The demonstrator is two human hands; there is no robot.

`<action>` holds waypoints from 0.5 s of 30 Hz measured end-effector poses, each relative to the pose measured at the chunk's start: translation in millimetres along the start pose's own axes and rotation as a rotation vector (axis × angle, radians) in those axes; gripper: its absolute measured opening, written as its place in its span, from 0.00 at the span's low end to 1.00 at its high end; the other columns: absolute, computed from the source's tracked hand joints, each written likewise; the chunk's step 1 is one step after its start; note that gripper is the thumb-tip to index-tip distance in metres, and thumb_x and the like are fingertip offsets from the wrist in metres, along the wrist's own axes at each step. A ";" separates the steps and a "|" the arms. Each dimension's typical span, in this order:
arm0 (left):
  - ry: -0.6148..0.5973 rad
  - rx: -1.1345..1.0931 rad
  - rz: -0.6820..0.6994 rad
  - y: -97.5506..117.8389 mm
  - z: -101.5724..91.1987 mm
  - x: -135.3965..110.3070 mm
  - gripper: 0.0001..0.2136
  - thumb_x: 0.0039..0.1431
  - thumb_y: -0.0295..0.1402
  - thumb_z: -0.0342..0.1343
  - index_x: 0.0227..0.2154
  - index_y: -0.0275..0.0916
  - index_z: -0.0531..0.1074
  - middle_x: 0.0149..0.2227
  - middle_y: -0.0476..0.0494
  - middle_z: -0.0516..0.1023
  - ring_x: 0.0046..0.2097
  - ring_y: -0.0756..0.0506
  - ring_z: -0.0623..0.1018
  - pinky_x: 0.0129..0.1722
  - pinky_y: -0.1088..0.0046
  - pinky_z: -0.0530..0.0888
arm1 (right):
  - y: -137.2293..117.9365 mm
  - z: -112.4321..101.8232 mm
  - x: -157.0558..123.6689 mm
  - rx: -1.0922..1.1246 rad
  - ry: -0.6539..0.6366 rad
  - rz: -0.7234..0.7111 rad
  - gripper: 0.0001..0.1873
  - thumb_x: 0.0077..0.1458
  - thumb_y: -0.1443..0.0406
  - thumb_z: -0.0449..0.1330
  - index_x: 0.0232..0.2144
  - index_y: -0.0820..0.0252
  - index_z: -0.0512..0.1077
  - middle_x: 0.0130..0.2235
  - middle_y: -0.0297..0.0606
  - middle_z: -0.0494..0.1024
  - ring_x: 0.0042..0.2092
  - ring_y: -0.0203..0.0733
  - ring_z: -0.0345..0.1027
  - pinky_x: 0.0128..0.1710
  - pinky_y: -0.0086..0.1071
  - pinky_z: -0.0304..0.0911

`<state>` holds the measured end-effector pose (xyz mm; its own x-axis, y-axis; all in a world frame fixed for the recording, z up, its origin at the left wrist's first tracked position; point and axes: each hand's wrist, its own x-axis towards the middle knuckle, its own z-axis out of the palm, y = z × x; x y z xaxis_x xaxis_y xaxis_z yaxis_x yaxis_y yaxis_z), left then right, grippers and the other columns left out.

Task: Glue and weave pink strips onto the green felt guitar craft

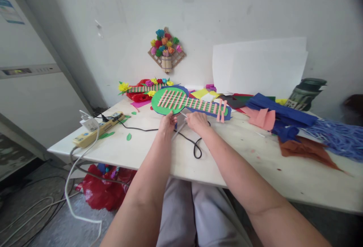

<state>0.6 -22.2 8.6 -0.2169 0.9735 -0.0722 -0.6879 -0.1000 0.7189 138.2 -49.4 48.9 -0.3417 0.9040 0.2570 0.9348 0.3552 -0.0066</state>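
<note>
Paper racket, a green disc and blue handle laced with pink strips, lies flat on the white table just above the middle of the frame. Its long axis runs left to right, with the round head at the left. The left hand pinches the disc's lower rim with narrow fingertips, and the right hand curls beside it over a thin white stick, though a true grip cannot be told. The work would likely go best with the rim pinned flat and the looped black cable below kept off the paper.
</note>
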 end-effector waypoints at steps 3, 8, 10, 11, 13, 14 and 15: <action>0.008 -0.005 0.011 -0.3 0.2 -0.4 0.03 0.55 0.23 0.50 0.29 0.32 0.68 0.19 0.45 0.74 0.15 0.56 0.67 0.14 0.85 0.63 | 1.1 2.2 0.6 -0.009 0.015 -0.018 0.18 0.58 0.60 0.47 0.42 0.59 0.72 0.39 0.47 0.77 0.43 0.47 0.69 0.39 0.34 0.59; 0.042 -0.035 -0.018 0.0 -0.5 0.4 0.03 0.55 0.24 0.50 0.28 0.32 0.68 0.18 0.47 0.73 0.15 0.56 0.67 0.14 0.85 0.64 | 4.6 2.1 -1.8 -0.023 0.067 -0.078 0.17 0.58 0.60 0.47 0.40 0.59 0.73 0.36 0.47 0.77 0.41 0.48 0.70 0.36 0.35 0.59; 0.043 -0.032 -0.017 0.1 -0.9 0.9 0.03 0.55 0.23 0.50 0.28 0.32 0.68 0.19 0.46 0.73 0.15 0.56 0.68 0.14 0.85 0.64 | 4.9 1.7 -2.4 -0.025 0.066 -0.085 0.16 0.57 0.61 0.48 0.40 0.58 0.72 0.36 0.46 0.77 0.41 0.48 0.70 0.36 0.34 0.59; 0.040 -0.030 -0.015 0.1 -0.9 0.9 0.04 0.55 0.23 0.49 0.28 0.32 0.68 0.18 0.47 0.73 0.15 0.56 0.67 0.14 0.85 0.64 | 4.8 1.6 -2.5 -0.026 0.063 -0.085 0.16 0.57 0.61 0.48 0.40 0.58 0.72 0.36 0.46 0.77 0.41 0.48 0.70 0.36 0.34 0.59; 0.036 -0.025 -0.011 0.1 -0.7 0.6 0.04 0.56 0.23 0.48 0.28 0.32 0.67 0.17 0.48 0.71 0.15 0.56 0.67 0.14 0.85 0.64 | 4.4 1.6 -2.3 -0.029 0.058 -0.084 0.16 0.57 0.61 0.48 0.41 0.58 0.72 0.36 0.46 0.77 0.41 0.48 0.70 0.36 0.34 0.59; 0.038 -0.023 -0.010 0.0 -0.4 0.2 0.05 0.56 0.23 0.48 0.27 0.32 0.67 0.16 0.48 0.70 0.15 0.56 0.67 0.14 0.85 0.64 | 4.1 1.6 -2.2 -0.030 0.056 -0.083 0.16 0.57 0.61 0.48 0.41 0.58 0.72 0.36 0.46 0.77 0.41 0.48 0.70 0.36 0.34 0.59; 0.043 -0.024 -0.008 0.0 0.0 -0.3 0.05 0.56 0.22 0.48 0.27 0.32 0.67 0.15 0.49 0.70 0.15 0.55 0.67 0.14 0.85 0.63 | 3.8 1.5 -2.2 -0.031 0.055 -0.081 0.16 0.57 0.61 0.48 0.41 0.58 0.72 0.37 0.46 0.77 0.41 0.47 0.70 0.36 0.34 0.59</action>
<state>0.7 -22.5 8.6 -0.2410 0.9645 -0.1077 -0.7061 -0.0981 0.7013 142.4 -49.7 46.9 -0.4116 0.8577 0.3082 0.9069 0.4188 0.0459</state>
